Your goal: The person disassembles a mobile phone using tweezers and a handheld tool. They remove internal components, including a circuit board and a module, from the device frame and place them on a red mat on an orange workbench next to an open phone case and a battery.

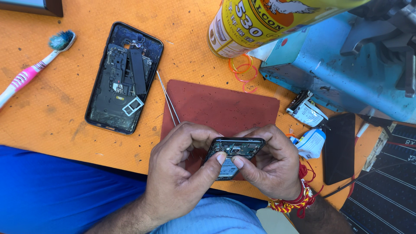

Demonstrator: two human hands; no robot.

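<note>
An opened black phone [234, 151] with its circuit board showing is held between both hands over a dark red mat [225, 106]. My left hand [177, 167] grips its left side, thumb pressed on the board. My right hand [271, 162], with red threads at the wrist, grips the right side, its thumb meeting the left one at the board's middle. A second phone frame [123, 78], back removed, lies flat at upper left with a small metal tray resting on it. Thin tweezers [168, 100] lie along the mat's left edge.
A pink-handled toothbrush [34, 65] lies at far left on the orange table [60, 117]. A yellow spray can [260, 21], orange rubber bands [242, 69], a blue metal box [342, 73], a dark phone panel [340, 147] and a small white tube [313, 143] crowd the right.
</note>
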